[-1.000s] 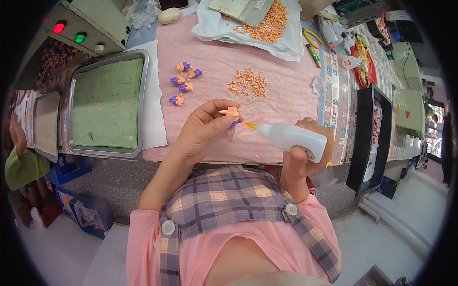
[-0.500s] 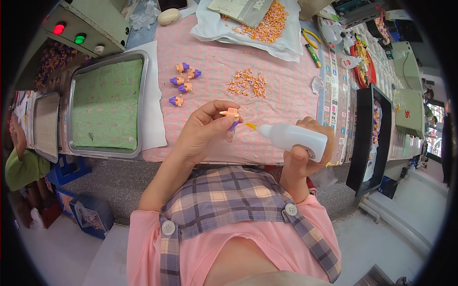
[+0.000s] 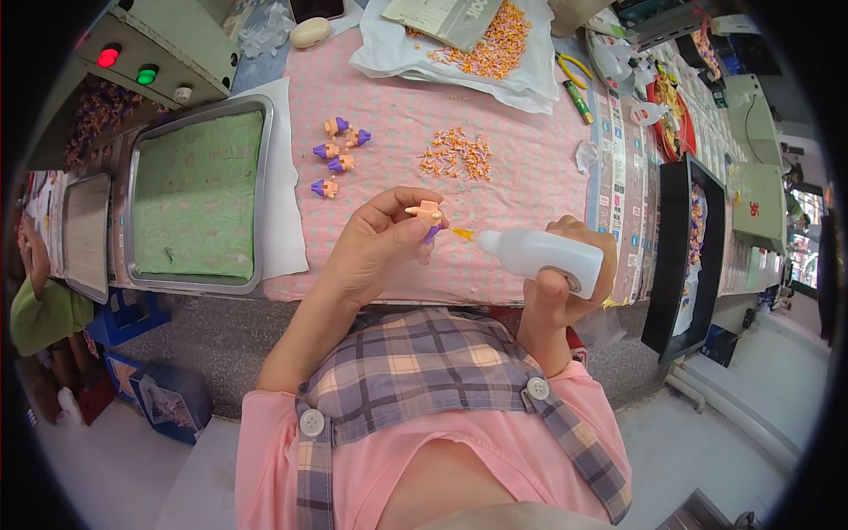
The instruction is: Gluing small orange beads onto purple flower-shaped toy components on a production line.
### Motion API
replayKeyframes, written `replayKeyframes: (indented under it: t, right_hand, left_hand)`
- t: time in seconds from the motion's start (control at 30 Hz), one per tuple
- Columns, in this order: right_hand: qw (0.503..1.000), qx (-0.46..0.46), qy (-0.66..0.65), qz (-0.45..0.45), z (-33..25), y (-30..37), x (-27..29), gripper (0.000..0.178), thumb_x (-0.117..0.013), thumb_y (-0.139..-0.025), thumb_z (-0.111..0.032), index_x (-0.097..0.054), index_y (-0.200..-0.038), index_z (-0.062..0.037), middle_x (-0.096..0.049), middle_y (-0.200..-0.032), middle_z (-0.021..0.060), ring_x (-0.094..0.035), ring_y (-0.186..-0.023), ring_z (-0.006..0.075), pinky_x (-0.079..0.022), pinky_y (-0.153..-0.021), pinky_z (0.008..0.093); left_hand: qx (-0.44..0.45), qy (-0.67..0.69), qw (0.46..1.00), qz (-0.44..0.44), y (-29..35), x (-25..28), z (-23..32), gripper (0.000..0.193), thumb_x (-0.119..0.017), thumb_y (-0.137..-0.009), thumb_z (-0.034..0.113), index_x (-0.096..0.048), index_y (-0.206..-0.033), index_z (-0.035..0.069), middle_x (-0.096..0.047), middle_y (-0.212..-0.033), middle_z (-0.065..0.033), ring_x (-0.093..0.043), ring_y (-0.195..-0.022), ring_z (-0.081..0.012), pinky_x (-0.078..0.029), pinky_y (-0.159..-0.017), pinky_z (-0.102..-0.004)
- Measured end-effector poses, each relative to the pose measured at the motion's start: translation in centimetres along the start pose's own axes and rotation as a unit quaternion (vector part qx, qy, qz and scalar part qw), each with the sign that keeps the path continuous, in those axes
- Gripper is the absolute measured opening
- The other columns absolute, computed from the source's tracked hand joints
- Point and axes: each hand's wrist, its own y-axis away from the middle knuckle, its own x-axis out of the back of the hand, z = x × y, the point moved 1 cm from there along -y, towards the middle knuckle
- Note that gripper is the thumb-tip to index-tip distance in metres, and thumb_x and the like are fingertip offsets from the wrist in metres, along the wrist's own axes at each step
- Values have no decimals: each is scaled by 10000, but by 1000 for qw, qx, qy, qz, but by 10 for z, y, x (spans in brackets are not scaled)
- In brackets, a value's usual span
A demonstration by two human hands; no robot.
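A person point(image 3: 442, 464) in a checked apron point(image 3: 415, 362) is facing a pink patterned cloth point(image 3: 389, 106), which is spreading from the near edge toward the far side. On the far left, a pale machine box point(image 3: 181, 53) is showing one red and one green light. Left of the cloth, a metal tray point(image 3: 264, 177) with a green lining point(image 3: 199, 194) is lying flat, while a long black box point(image 3: 669, 256) is sitting on the right. At the far side, a white sheet point(image 3: 389, 57) is bearing a heap of tiny orange-and-pale bits point(image 3: 499, 49). Over the near part of the cloth, the left hand point(image 3: 375, 243) is pinching a peach and purple toy piece point(image 3: 427, 212) between thumb and fingers, and the right hand point(image 3: 570, 311) is gripping a white squeeze bottle point(image 3: 534, 253), which is lying sideways and pointing left. Five similar toy pieces point(image 3: 341, 163) are resting on the left of the cloth, beyond the left hand. Farther right, a small patch of loose bits point(image 3: 481, 159) is lying scattered. The bottle's yellow tip point(image 3: 461, 233) is pointing at the held toy piece from just beside it; whether they are touching, one cannot tell.
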Motion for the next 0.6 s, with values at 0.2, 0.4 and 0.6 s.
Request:
replayKeyframes:
  t: [0.2,0.4,0.6]
  right_hand:
    - [1000,2,14,-26,1,-1,2,377,-684,-653,-239,-457,-826,8,-519,-697,80,-463,-534,146,-346,-464,252]
    - [986,-35,23,164,6,-6,29,426,-621,-700,-363,-453,-840,2,-470,-713,49,-457,-532,143,-379,-482,252]
    - [939,-144,186,252,61,-42,136,243,-558,-747,-86,-461,-943,22,-542,-864,76,-525,-767,121,-413,-661,223]
  left_hand:
    - [1,0,1000,1,0,0,0,241,-587,-735,110,-505,-954,51,-547,-821,-82,-512,-573,-77,-443,-495,-174]
    - [-6,-35,999,14,-4,5,-6,264,-581,-741,120,-497,-982,51,-541,-827,-59,-485,-610,-71,-414,-513,-183]
    - [-25,30,999,31,0,21,-3,261,-552,-760,95,-484,-1009,60,-527,-835,-61,-475,-618,-87,-415,-510,-197]
